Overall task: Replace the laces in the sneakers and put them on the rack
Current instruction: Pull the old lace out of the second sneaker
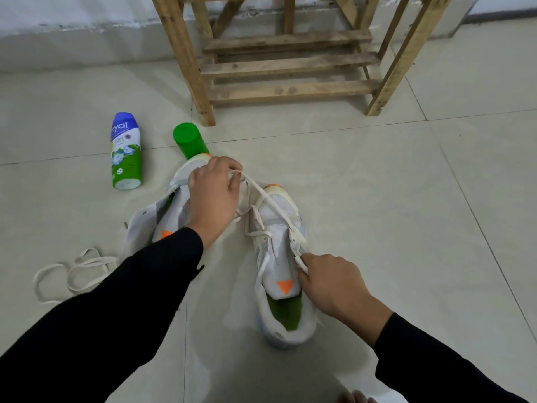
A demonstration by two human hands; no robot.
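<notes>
On the tiled floor (406, 199) before the wooden rack (290, 65), the left grip (213, 196) pinches a white lace (273, 206) stretched over the right sneaker (279, 242); the right grip (334, 283) pinches it beside the eyelets.

Looks like a plain room at home, probably: pale tiled floor (377, 199), bare white wall (72, 24), rough wooden rack (290, 65), powder bottle (126, 152) on the floor.
</notes>
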